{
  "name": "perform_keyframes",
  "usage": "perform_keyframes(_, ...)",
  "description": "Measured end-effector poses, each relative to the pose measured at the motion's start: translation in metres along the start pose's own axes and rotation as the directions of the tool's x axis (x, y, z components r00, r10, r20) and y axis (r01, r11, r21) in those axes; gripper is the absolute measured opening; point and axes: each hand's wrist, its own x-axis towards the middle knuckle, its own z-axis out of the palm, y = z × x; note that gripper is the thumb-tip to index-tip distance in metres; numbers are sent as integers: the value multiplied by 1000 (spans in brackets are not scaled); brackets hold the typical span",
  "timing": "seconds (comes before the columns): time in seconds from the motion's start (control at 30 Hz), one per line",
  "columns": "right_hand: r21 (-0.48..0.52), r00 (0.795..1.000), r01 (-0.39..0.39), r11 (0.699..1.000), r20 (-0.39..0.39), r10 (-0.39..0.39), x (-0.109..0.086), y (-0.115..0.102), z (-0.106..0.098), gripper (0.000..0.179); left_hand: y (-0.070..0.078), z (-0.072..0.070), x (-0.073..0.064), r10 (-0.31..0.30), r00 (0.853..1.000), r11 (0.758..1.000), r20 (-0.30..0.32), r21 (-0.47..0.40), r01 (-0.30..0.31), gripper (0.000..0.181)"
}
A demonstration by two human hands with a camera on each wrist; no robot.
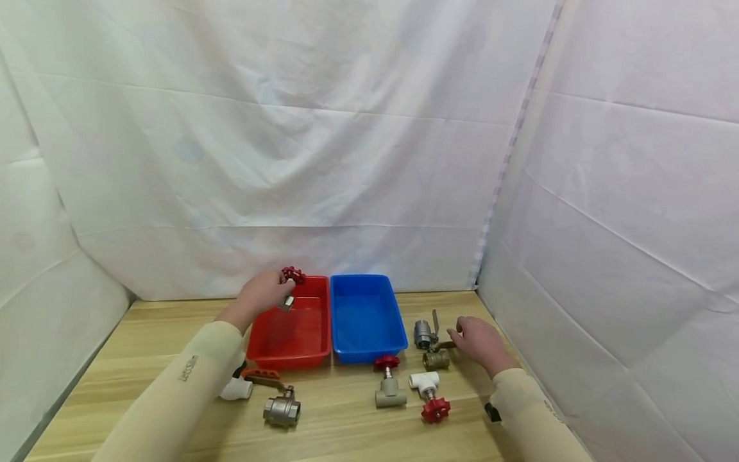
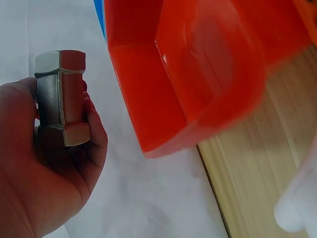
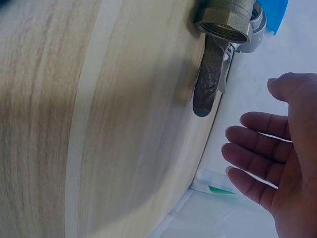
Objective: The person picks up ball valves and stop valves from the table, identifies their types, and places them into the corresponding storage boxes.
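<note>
My left hand [image 1: 261, 296] holds a gate valve [image 2: 62, 99] with a metal body and a red handwheel over the back left of the red bin [image 1: 252, 350]. In the left wrist view the fingers curl behind the valve body, and the handwheel is mostly hidden. My right hand [image 1: 479, 340] hovers over the table's right side with fingers loosely bent and holds nothing. Nearest to it lies a brass ball valve [image 1: 435, 360], whose dark lever [image 3: 208, 84] points toward that hand. Just behind stands a grey metal ball valve [image 1: 423, 335] with its lever up.
A blue bin [image 1: 369, 357] stands against the red one. In front lie a beige tee-shaped valve [image 1: 390, 398] and a white one [image 1: 424, 382], both with red handwheels. At left are a large metal ball valve [image 1: 281, 410] and a white, orange-handled valve [image 1: 237, 388]. White curtains [image 1: 323, 160] enclose the table.
</note>
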Motion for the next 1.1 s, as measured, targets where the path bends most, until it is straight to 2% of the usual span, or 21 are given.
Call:
perform_keyframes(0.13,7,1000,1,1000,0,-1,0,1,0,29,4,4,7,-22,1000,1000,5,-15,22,25)
perform_keyframes(0.37,8,1000,-10,1000,7,10,-1,3,0,29,14,9,16,10,1000,1000,5,0,-10,27)
perform_keyframes(0.67,25,1000,-2,1000,-15,2,-6,5,-1,29,26,10,25,-8,1000,1000,-4,8,8,23)
perform_keyframes(0.93,27,1000,-10,1000,-4,10,-9,6,-3,29,27,13,38,-30,1000,999,2,17,30,24)
perform_keyframes(1.1,28,1000,-12,1000,4,12,-12,5,-7,30,23,20,37,-50,999,998,-11,42,50,30)
